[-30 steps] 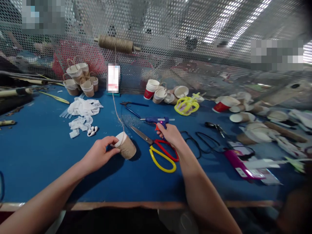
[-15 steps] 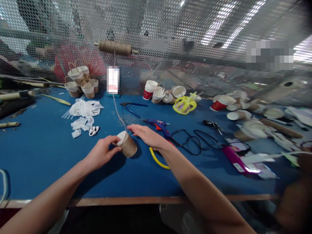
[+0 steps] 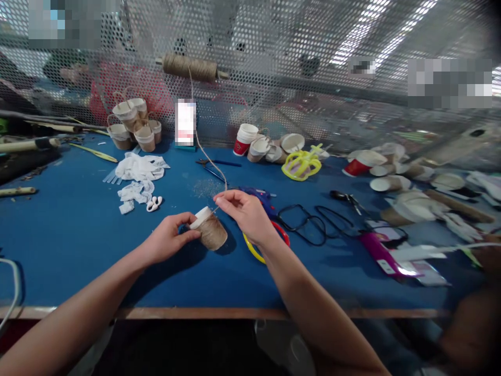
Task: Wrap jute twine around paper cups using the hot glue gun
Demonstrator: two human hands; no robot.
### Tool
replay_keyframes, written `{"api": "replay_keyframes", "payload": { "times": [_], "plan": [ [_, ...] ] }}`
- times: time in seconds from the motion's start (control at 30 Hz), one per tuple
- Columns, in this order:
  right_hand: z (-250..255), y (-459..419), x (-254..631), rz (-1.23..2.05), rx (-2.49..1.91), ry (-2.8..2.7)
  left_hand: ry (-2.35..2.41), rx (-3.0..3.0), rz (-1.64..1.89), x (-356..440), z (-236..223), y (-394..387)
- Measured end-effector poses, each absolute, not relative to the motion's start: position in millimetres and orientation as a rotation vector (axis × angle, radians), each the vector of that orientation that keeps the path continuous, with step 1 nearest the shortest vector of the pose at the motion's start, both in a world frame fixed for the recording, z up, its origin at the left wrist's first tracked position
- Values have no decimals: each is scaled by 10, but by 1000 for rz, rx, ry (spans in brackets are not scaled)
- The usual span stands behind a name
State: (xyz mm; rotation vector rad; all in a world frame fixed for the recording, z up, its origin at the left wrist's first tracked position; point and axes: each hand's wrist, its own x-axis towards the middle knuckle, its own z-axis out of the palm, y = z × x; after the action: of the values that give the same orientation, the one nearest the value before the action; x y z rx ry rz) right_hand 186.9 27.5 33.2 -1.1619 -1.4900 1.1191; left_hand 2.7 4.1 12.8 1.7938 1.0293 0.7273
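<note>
My left hand (image 3: 172, 236) grips the white rim of a paper cup (image 3: 213, 233) whose side is wrapped in brown twine. The cup lies tilted above the blue table, its mouth facing up and left. Just right of the rim, my right hand (image 3: 246, 213) is closed, thumb against fingers, on the twine (image 3: 209, 154). That strand runs up from my fingertips to a twine spool (image 3: 190, 68) mounted on a rod at the mesh. Behind my right hand lies a blue glue gun (image 3: 261, 197), partly hidden.
Twine-wrapped cups with handles (image 3: 144, 138) stand at back left; more cups (image 3: 247, 137) are at back centre. White cloth (image 3: 140, 166), pliers (image 3: 213, 168), a black cable (image 3: 303, 224), yellow-and-red scissor-like handles (image 3: 254, 250) and a purple box (image 3: 378, 251) lie around. A person's arm (image 3: 473, 324) shows at right.
My right hand has gone from stretched fingers beside the cup to a pinch on the twine. The cup is tilted further over, and the strand now leads to my right fingers.
</note>
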Motion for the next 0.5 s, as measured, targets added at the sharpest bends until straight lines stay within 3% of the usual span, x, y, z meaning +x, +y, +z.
{"api": "replay_keyframes", "payload": {
  "times": [0.5],
  "plan": [
    [225,202,1912,1109,-1181,-1521,912,1747,720,-5,152,-24]
  ]
}}
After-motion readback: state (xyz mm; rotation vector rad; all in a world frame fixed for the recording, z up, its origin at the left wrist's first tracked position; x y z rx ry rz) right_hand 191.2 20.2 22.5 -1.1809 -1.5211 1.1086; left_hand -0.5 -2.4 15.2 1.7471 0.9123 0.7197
